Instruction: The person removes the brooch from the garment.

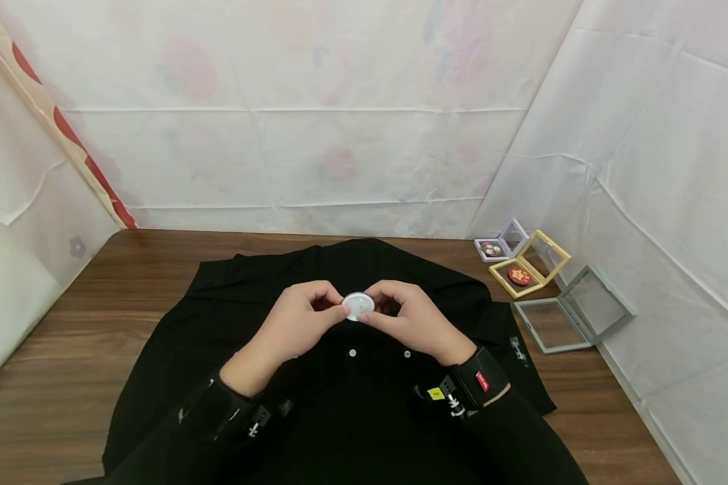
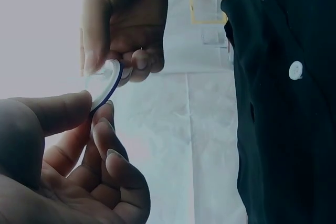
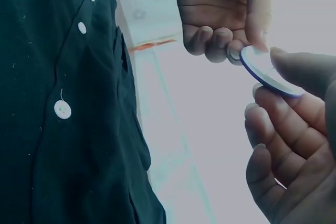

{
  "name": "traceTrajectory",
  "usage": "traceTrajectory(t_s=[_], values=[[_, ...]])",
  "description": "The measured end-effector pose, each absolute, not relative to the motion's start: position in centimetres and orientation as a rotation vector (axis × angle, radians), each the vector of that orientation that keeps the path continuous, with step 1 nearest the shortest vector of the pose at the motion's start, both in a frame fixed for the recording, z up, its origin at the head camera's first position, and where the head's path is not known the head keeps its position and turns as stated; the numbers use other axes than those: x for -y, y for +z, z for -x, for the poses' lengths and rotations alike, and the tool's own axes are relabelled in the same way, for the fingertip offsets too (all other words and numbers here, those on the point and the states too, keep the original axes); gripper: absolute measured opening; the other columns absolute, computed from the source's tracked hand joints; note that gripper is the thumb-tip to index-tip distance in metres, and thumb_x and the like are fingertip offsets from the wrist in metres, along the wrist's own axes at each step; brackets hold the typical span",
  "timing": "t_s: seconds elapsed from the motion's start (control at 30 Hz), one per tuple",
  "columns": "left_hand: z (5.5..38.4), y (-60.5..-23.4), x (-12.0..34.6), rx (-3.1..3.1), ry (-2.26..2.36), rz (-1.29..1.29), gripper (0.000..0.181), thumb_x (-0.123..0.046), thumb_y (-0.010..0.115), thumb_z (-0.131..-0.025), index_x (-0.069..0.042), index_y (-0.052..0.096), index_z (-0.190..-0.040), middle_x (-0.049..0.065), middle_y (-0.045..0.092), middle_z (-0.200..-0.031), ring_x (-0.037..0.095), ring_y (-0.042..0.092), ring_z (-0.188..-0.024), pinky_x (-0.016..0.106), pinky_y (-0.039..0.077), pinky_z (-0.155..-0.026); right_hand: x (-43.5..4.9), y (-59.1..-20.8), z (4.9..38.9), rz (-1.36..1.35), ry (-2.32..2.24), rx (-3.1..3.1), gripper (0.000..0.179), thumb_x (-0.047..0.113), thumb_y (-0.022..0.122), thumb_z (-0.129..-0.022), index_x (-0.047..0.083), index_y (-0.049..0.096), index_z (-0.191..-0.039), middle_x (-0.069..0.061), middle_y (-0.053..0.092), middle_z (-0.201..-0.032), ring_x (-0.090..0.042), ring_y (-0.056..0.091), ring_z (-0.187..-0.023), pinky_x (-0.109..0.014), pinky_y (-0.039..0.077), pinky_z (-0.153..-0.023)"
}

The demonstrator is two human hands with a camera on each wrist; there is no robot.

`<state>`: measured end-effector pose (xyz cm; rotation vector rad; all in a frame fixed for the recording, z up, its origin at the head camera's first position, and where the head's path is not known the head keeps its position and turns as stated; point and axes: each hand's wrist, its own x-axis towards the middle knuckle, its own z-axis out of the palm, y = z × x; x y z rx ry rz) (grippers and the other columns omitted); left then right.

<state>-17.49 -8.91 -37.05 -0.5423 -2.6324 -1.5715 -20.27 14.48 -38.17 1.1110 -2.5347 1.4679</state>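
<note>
Between the two hands is a thin round white disc [image 1: 358, 306], shaped like a badge, with a dark blue rim visible in both wrist views. My left hand [image 1: 303, 320] pinches its left edge between thumb and fingers. On the opposite edge, my right hand [image 1: 409, 320] pinches it the same way. In the head view its pale, flat side faces up. Below the hands a black shirt [image 1: 230, 364] with white buttons [image 1: 352, 353] lies spread on the wooden table [image 1: 30, 377]. Both wrist views show the disc [image 2: 107, 87] held out beyond the shirt front [image 3: 79, 145].
Along the right side stand three hinged display frames, opened out: a small lilac one [image 1: 512, 236] and a yellow one [image 1: 558, 259], each with a round decorated piece inside, and a larger grey one [image 1: 567, 348]. White patterned sheets [image 1: 340, 148] hang behind and on both sides.
</note>
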Motion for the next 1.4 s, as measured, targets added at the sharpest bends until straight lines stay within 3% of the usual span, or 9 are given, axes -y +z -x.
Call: traceTrajectory(t_s=[0.3,0.6,1.17,1.4], values=[[17.05,-37.08,8.44,2.618,-1.546,0.595,0.013,-0.015,0.075,-0.096,-0.021,0.071,-0.085,-0.004,0.065,-0.082,0.02,0.057,-0.071,0.035,0.051,-0.063,-14.53,-38.29,20.18,-1.076,1.521,2.507,0.005,0.015,0.076,-0.096,0.015,0.074,-0.101,0.004,0.065,-0.092,-0.017,0.057,-0.081,-0.033,0.05,-0.07],[16.91,-36.99,8.18,2.59,-1.522,0.62,0.015,-0.011,0.076,-0.094,-0.021,0.072,-0.084,-0.006,0.065,-0.08,0.018,0.058,-0.07,0.033,0.052,-0.061,-14.11,-38.46,20.04,-1.074,1.608,2.452,0.011,0.015,0.068,-0.101,0.005,0.072,-0.102,0.0,0.066,-0.098,-0.019,0.056,-0.082,-0.036,0.049,-0.071],[17.25,-37.01,8.68,2.611,-1.485,0.599,0.012,-0.013,0.075,-0.096,-0.019,0.072,-0.086,-0.005,0.066,-0.082,0.018,0.058,-0.07,0.033,0.051,-0.061,-13.79,-38.8,19.86,-1.057,1.598,2.475,0.007,0.015,0.065,-0.104,0.013,0.072,-0.105,-0.005,0.067,-0.101,-0.019,0.058,-0.082,-0.035,0.051,-0.072],[17.27,-37.05,8.64,2.619,-1.482,0.601,0.012,-0.013,0.075,-0.096,-0.02,0.072,-0.086,-0.006,0.066,-0.082,0.018,0.058,-0.071,0.034,0.052,-0.062,-13.91,-38.69,19.86,-1.048,1.581,2.509,0.007,0.018,0.066,-0.103,0.014,0.072,-0.104,0.002,0.066,-0.098,-0.019,0.057,-0.08,-0.036,0.05,-0.07]])
